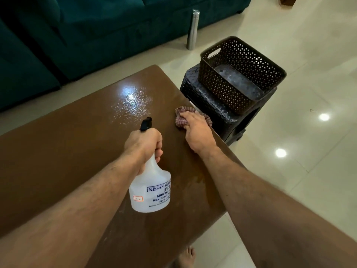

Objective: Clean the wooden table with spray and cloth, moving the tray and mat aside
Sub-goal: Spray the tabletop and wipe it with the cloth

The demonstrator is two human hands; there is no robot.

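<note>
The brown wooden table [67, 161] fills the left and middle of the head view. A wet, shiny patch [133, 101] lies on its far part. My left hand [144, 147] grips the neck of a translucent white spray bottle [150, 192] with a black nozzle, held above the table. My right hand [197, 131] rests on a crumpled red checked cloth [180, 118] at the table's right edge, fingers curled over it. No tray or mat shows on the table.
A dark perforated basket [243, 74] sits on a dark stool [218, 111] just right of the table. A steel bottle [192, 29] stands on the tiled floor before a teal sofa [77, 31]. My bare foot [186, 257] is near the table's front corner.
</note>
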